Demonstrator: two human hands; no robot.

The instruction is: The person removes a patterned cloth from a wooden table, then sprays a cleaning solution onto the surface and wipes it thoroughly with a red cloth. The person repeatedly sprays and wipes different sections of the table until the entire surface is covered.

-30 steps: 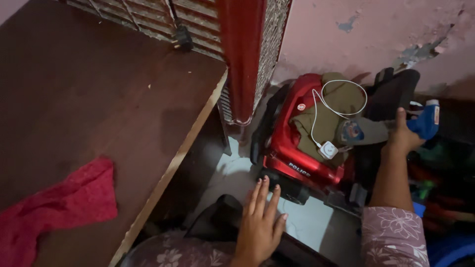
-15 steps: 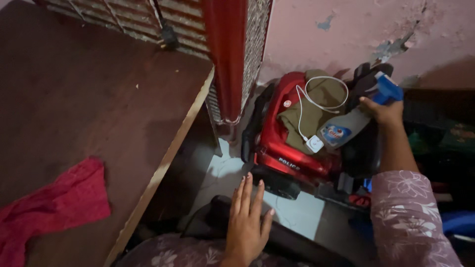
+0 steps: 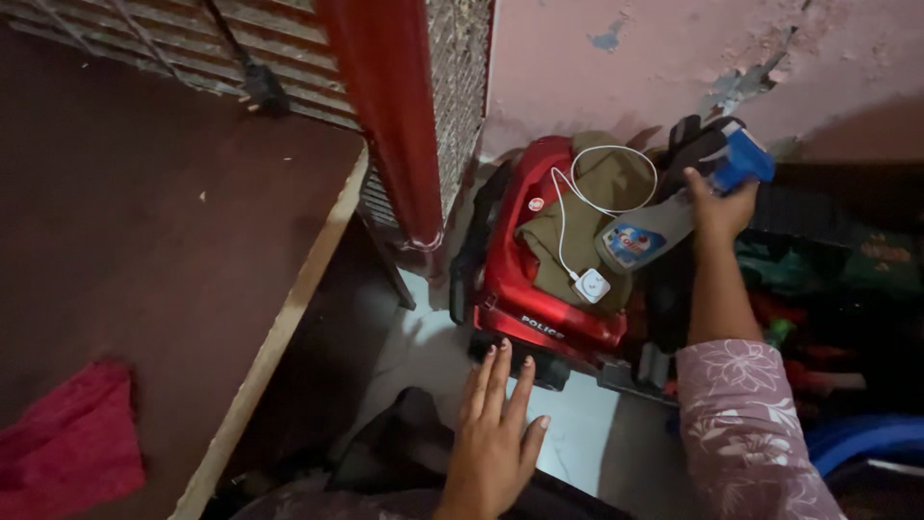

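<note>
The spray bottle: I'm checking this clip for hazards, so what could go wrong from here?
The right hand holds the spray bottle by its blue head above the white charger and cable on the red toy car; drips might wet it. Lifting could snag the cable. The left hand hangs open, unsupported.

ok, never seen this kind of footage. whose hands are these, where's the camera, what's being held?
There is no machine here: a person wears one camera on the head, and it looks down at their own two bare hands. The right hand grips a grey spray bottle with a blue trigger head, lying tilted over a red plastic toy ride-on car. On that car sit an olive-green folded cloth and a white charger with its looped cable. The left hand is open and flat, fingers spread, holding nothing, low near the car's front. To the left is a dark brown wooden tabletop with a red cloth on it. Behind is a peeling pink wall.
</note>
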